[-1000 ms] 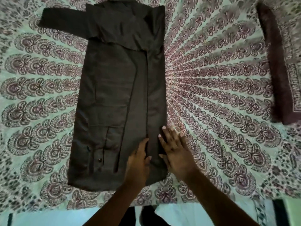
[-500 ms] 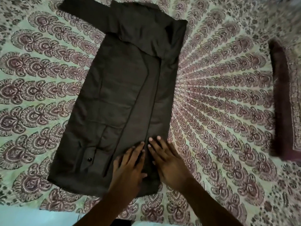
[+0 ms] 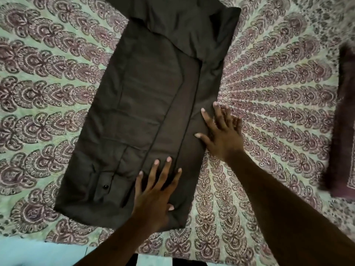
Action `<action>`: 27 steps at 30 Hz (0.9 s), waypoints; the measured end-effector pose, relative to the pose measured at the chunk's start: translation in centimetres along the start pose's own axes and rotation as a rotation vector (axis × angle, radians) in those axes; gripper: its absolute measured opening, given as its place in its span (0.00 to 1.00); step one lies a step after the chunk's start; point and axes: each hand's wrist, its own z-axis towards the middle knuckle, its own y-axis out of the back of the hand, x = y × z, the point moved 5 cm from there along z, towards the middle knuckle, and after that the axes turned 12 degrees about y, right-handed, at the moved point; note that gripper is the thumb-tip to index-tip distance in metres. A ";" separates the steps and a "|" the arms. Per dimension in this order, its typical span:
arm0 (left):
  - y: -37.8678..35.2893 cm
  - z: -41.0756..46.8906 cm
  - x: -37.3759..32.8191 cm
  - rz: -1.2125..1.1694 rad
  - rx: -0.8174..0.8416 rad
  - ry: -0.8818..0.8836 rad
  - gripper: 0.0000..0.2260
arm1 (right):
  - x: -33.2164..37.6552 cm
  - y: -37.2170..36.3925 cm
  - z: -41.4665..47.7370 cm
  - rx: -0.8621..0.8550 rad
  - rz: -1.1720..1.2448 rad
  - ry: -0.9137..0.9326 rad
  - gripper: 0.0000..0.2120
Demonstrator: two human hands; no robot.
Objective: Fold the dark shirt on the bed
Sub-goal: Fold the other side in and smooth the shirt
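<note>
Dark shirt (image 3: 146,104) lies flat on the bed (image 3: 38,104), on a patterned paisley-print spread, folded lengthwise into a long narrow panel running from the near edge toward the far side. One small button (image 3: 105,187) is visible near the lower left corner. Left hand (image 3: 153,196) rests palm down on the shirt's near end, fingers spread, gripping nothing. Right hand (image 3: 222,135) lies flat with fingers apart at the shirt's right edge, thumb and index finger on the fabric, the remaining fingers over the spread. A dark maroon strip (image 3: 343,121), possibly a folded cloth, is blurred at the far right, well apart from the shirt.
</note>
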 end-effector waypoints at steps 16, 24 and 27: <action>1.5 0.3 -1.1 0.050 0.039 0.099 0.61 | -7.1 3.3 7.5 0.031 0.020 0.187 0.44; 8.6 10.0 -6.0 -0.366 -0.308 -0.016 0.24 | -4.4 2.9 7.0 0.057 -0.033 0.496 0.39; 9.3 16.6 -7.1 -0.192 -0.326 -0.103 0.27 | -6.3 2.4 7.8 -0.027 -0.030 0.426 0.38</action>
